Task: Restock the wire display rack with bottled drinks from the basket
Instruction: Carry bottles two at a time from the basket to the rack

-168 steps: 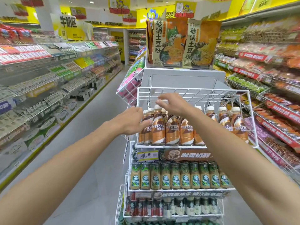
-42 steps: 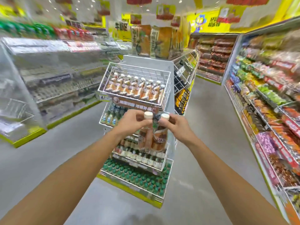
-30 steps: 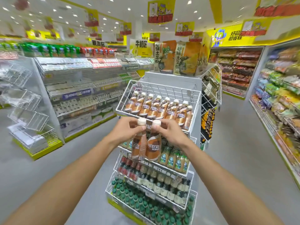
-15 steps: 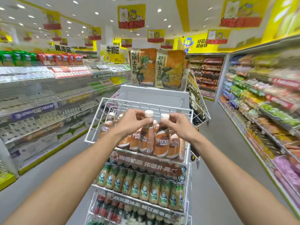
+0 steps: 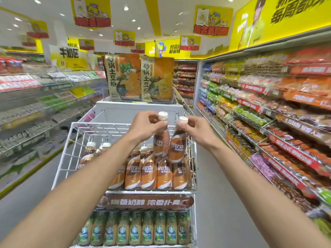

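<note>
Two brown Nescafe bottles are hanging side by side over the top wire basket (image 5: 66,154) of the rack. The left bottle (image 5: 161,140) is being pinched at the neck by the left hand (image 5: 146,127), fingers closing narrow just under its white cap. The right bottle (image 5: 178,145) is being gripped by the right hand (image 5: 196,130), fingertips wrapping its cap. Bottle bodies are touching or nearly touching; cannot tell which. Directly below the hands, a row of shelved Nescafe bottles (image 5: 148,172) is standing upright in the basket, more sitting to the left of the left forearm. Under that, a brown label strip (image 5: 148,202), then green-label bottles (image 5: 134,230). Beyond the hands, two noodle packs (image 5: 139,77) are standing on top of the rack. Stocked shelves (image 5: 268,108) are running along to the right of the right hand.
</note>
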Available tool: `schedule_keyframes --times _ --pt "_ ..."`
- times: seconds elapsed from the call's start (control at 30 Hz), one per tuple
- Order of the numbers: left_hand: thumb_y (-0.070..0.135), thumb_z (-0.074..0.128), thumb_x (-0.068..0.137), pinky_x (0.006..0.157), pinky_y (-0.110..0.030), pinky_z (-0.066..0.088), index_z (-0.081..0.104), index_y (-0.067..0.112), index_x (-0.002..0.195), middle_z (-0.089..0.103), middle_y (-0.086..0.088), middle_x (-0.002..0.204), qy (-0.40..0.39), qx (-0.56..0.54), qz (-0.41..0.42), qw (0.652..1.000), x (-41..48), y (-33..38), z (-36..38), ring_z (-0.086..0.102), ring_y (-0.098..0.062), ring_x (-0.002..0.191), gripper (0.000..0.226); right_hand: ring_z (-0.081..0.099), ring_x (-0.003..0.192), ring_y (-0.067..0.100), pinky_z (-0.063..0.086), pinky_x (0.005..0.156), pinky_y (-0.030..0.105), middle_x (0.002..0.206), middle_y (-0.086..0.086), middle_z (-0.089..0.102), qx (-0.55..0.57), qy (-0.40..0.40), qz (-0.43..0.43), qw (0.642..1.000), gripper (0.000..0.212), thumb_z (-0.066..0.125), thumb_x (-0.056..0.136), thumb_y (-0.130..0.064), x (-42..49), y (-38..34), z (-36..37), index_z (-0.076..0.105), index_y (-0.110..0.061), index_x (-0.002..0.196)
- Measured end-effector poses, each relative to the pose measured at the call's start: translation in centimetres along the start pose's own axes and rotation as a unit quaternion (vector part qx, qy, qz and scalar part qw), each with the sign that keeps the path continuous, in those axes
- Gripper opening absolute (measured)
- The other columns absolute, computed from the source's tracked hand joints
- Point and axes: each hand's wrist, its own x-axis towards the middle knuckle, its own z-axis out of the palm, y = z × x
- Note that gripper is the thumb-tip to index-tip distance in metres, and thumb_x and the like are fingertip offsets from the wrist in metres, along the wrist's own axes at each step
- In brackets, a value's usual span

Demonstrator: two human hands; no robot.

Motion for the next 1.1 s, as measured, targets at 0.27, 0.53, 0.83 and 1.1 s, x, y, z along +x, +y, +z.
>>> schedule_keyframes --times 0.27,0.53,0.83,1.1 --pt "0.026 0.083 0.083 0.079 -0.017 0.052 0.072 0.026 0.093 0.074 0.015 0.086 0.052 0.014 0.048 0.997 1.4 0.6 2.2 0.068 0.000 0.082 0.014 0.078 0.092 0.019 0.061 0.087 0.054 0.095 0.002 0.081 -0.027 0.053 -0.012 0.998 0.024 0.073 0.096 -0.036 2.4 0.4 -1.2 0.076 -0.012 0.101" --pt "0.028 0.084 0.082 0.087 -0.029 0.058 0.076 0.018 0.108 0.077 0.007 0.098 0.080 0.050 0.062 0.994 1.8 -2.1 4.3 0.071 -0.010 0.094 0.029 0.069 0.089 0.022 0.056 0.081 0.053 0.094 -0.001 0.073 -0.086 0.050 -0.083 0.992 0.021 0.071 0.095 -0.042 2.8 2.9 -0.3 0.069 -0.022 0.100" --pt "0.022 0.083 0.082 0.087 -0.025 0.056 0.070 0.023 0.112 0.072 0.011 0.103 0.051 0.067 0.081 0.993 0.6 -6.8 7.7 0.067 -0.005 0.097 0.032 0.070 0.096 0.018 0.055 0.087 0.044 0.104 -0.003 0.076 -0.118 0.013 -0.076 0.990 0.030 0.084 0.086 -0.024 1.0 8.1 1.6 0.072 -0.016 0.113" --pt "0.019 0.076 0.088 0.083 -0.036 0.054 0.064 0.019 0.109 0.070 0.006 0.099 0.031 0.093 0.133 0.986 1.7 -7.8 7.4 0.065 -0.014 0.093 0.024 0.068 0.086 0.016 0.055 0.079 0.038 0.095 -0.004 0.074 -0.195 -0.003 -0.137 0.971 0.026 0.081 0.089 -0.024 1.1 8.2 1.5 0.070 -0.014 0.111"
